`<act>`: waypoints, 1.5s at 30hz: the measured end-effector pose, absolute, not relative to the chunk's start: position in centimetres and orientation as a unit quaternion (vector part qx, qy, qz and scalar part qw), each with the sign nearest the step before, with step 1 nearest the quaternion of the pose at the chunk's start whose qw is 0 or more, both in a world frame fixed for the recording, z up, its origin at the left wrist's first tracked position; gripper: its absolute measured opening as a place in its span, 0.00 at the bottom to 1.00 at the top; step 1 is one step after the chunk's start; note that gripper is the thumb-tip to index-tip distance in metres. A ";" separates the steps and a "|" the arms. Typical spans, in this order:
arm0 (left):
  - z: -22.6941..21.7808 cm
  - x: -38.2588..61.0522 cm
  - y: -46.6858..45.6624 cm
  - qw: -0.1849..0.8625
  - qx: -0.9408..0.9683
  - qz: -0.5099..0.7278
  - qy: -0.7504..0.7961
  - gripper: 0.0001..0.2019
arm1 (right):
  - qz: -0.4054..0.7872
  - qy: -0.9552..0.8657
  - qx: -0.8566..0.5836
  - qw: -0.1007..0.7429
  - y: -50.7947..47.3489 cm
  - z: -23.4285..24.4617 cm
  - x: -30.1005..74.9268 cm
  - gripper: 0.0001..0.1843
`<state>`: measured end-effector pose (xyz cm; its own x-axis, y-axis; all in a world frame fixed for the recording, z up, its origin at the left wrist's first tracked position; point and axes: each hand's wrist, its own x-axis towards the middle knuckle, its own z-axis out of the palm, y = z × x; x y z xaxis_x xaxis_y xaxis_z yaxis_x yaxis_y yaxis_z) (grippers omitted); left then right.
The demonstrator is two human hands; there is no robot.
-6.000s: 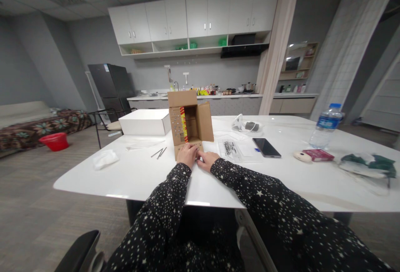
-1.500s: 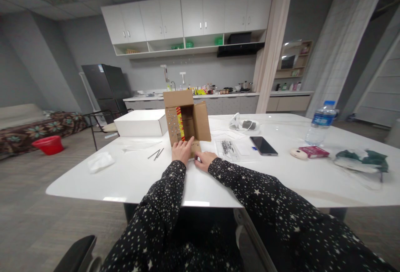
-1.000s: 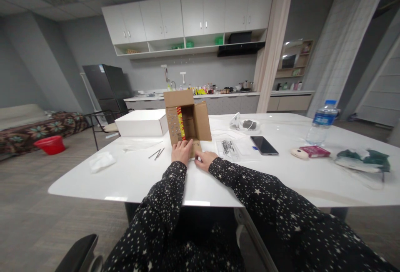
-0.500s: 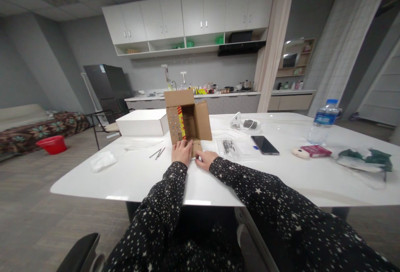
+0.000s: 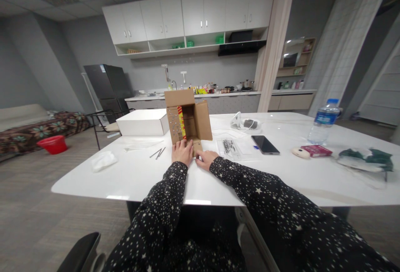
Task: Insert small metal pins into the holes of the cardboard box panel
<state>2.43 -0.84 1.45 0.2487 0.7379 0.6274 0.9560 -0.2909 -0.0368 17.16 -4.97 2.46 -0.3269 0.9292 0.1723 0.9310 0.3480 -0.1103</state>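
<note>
A brown cardboard box stands on the white table, its opening towards me and its flaps spread. Several small shiny bits dot its left flap, beside a red and yellow strip of tape. My left hand lies over the front lower flap, fingers stretched out along it. Close to its right, my right hand is closed in a pinch at the near edge of that same flap. Whatever its fingertips hold is too small to make out.
Left of the box lie thin dark sticks, a crumpled white tissue and a white box. To the right are a clear bag of small parts, a phone, a maroon packet and a water bottle.
</note>
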 end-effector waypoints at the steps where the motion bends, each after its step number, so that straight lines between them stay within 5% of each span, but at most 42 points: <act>1: 1.4 2.4 -0.8 0.211 -0.762 -0.255 -0.557 0.20 | -0.006 -0.814 -0.571 0.103 -5.0 2.5 17.1 0.15; 24: 1.1 2.5 -0.9 0.189 -0.767 -0.233 -0.567 0.23 | -0.013 -0.817 -0.567 0.104 -4.8 2.2 17.2 0.16; 45: 1.4 2.3 -1.6 0.174 -0.813 -0.244 -0.499 0.11 | -0.006 -0.814 -0.573 0.097 -5.6 3.3 16.9 0.17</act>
<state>2.33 -1.65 1.45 0.3838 0.7265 0.5701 0.8960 -0.4423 -0.0397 16.88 -5.63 3.29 -0.3255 0.9310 0.1650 0.9333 0.3443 -0.1016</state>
